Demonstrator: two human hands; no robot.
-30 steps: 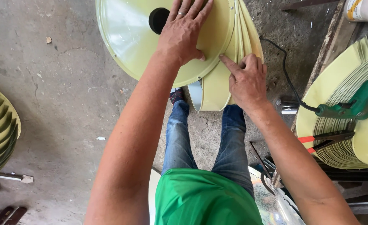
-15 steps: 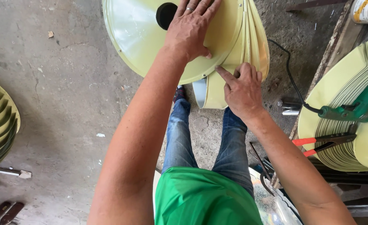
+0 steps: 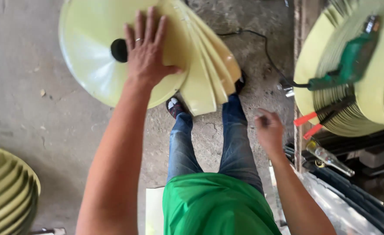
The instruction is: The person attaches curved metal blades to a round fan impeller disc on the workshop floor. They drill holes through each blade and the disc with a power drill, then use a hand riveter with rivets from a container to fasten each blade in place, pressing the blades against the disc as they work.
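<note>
My left hand [image 3: 147, 48] lies flat, fingers spread, on the front disc of a leaning stack of pale yellow-green metal discs [image 3: 89, 52], right beside its dark centre hole [image 3: 119, 50]. Several more discs [image 3: 209, 69] fan out behind it, resting near my shoes [image 3: 174, 106]. My right hand [image 3: 269, 130] is off the stack, low at the right above my jeans, loosely curled and blurred, holding nothing I can see.
A second stack of the same discs [image 3: 350, 78] stands at the right with a green power drill [image 3: 352, 56] and red-handled pliers [image 3: 311, 124] on it. A glass bottle [image 3: 329, 159] lies below. More nested discs [image 3: 5, 191] sit at the lower left. A black cable [image 3: 265, 48] crosses the concrete floor.
My right hand has let go of the fanned disc edges and dropped down to the right. The left hand stays pressed on the front disc. The view has shifted right.
</note>
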